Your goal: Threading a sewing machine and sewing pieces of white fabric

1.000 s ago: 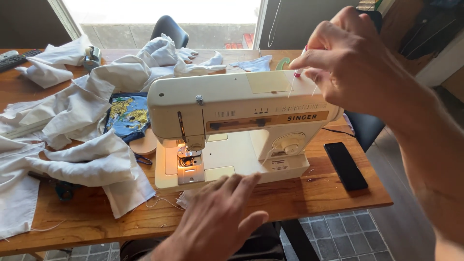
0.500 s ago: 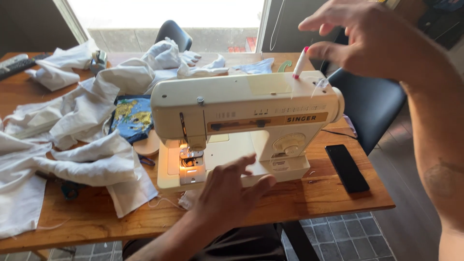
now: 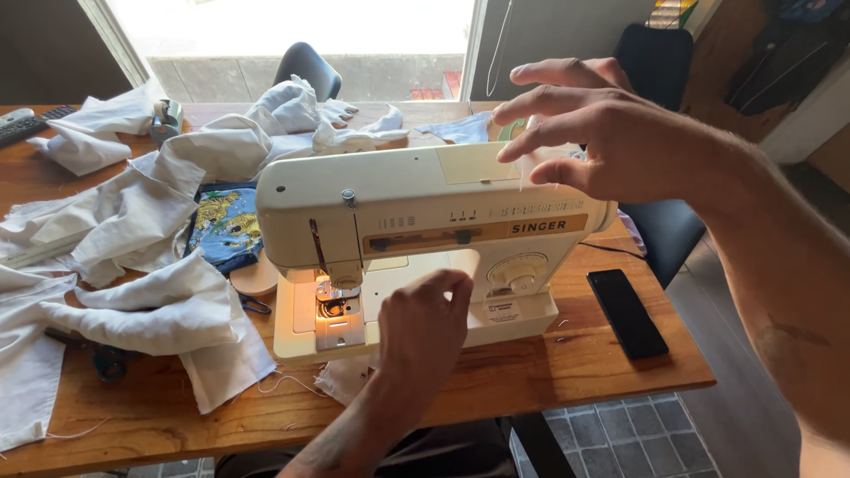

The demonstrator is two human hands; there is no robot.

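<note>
A cream sewing machine [image 3: 425, 239] stands in the middle of the frame on a wooden table [image 3: 567, 363], with its small lamp lit over the needle plate. The left hand [image 3: 425, 327] rests on the machine's flat bed, just right of the needle area; its fingers are curled loosely and it is not possible to tell if they grip something. The right hand [image 3: 602, 133] hovers over the right end of the machine's top, in the upper right of the frame. Its fingers are spread and released, and a thin pale thread seems to hang near the fingertips, but this is too fine to be sure.

White cloth pieces [image 3: 150, 265] lie heaped over the left half of the table and reach behind the machine. Between them shows a blue printed fabric [image 3: 226, 226]. A black phone [image 3: 627, 312] lies flat at the right of the machine, apart from it. A dark keyboard [image 3: 31, 124] sits at the upper left edge. A dark chair [image 3: 305, 69] stands behind the table at the top.
</note>
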